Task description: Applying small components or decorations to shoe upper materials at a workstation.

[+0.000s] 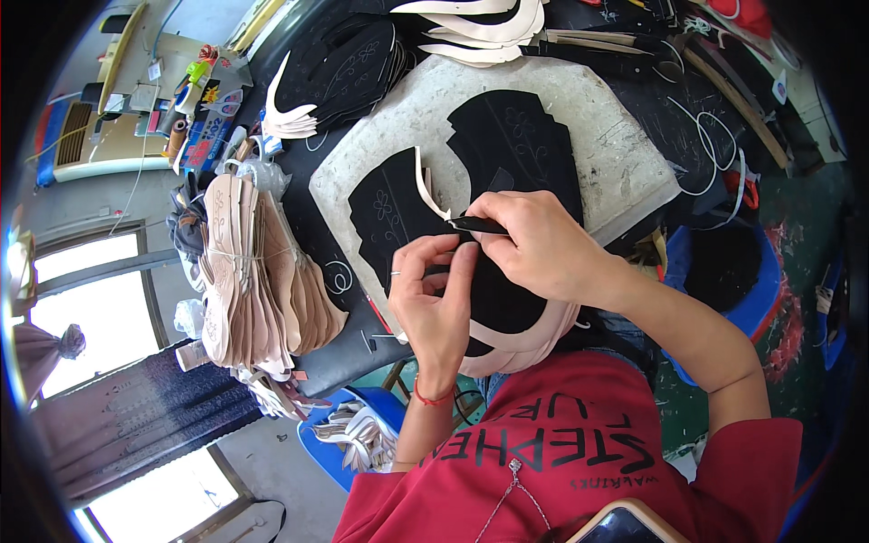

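Note:
My right hand (pixel 536 242) grips a slim black pen-like tool (pixel 472 223), its tip at the lower end of a curved cream strip (pixel 424 188). The strip lies along the edge of a black shoe-upper piece (pixel 391 206) with a stitched flower pattern. Just below the tip is my left hand (pixel 429 294), thumb and forefinger brought together; what they pinch is hidden. A second patterned black piece (pixel 514 136) lies to the right, partly covered by my right hand. Both pieces rest on a worn pale board (pixel 625 136). Pale curved pieces (pixel 525 348) stick out at its near edge.
Behind the board are stacked black pieces (pixel 339 72) and cream curved strips (pixel 484 27). A tied bundle of beige pieces (pixel 240 281) stands left. Blue bins (pixel 312 443) (pixel 760 312) sit below on both sides. White cord (pixel 711 149) loops at right.

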`<state>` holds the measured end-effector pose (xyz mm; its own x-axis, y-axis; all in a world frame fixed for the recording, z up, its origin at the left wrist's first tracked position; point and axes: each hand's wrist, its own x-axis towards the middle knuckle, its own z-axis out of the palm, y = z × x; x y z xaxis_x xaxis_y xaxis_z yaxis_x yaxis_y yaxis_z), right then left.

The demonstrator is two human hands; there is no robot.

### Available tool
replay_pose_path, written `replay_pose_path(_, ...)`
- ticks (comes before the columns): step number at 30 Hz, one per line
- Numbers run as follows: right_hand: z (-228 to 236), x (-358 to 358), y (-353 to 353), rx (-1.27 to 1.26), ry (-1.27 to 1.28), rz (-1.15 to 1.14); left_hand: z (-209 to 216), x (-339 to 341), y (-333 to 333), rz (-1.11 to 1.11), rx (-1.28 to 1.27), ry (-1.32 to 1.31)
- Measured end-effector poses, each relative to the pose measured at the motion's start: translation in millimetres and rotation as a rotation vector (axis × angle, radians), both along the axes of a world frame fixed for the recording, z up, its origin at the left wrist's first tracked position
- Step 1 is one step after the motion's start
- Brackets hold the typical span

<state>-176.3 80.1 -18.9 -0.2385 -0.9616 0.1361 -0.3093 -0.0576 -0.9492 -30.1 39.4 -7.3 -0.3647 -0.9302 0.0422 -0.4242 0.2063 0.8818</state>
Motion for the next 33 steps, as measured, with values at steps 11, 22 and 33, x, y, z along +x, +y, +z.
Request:
replay_pose_path(11, 3, 12, 1, -0.068, 0.000, 0.087, 13, -4, 5, 0.101, -0.212, -0.266)
replay_pose_path(22, 4, 33, -7, -0.163, 0.430, -0.085, 14, 8, -22, 0.061, -0.087, -0.199)
replay_pose_path(33, -2, 15, -16, -0.102, 0.135, 0.022, 12, 22, -37, -0.064, 0.552, 0.257)
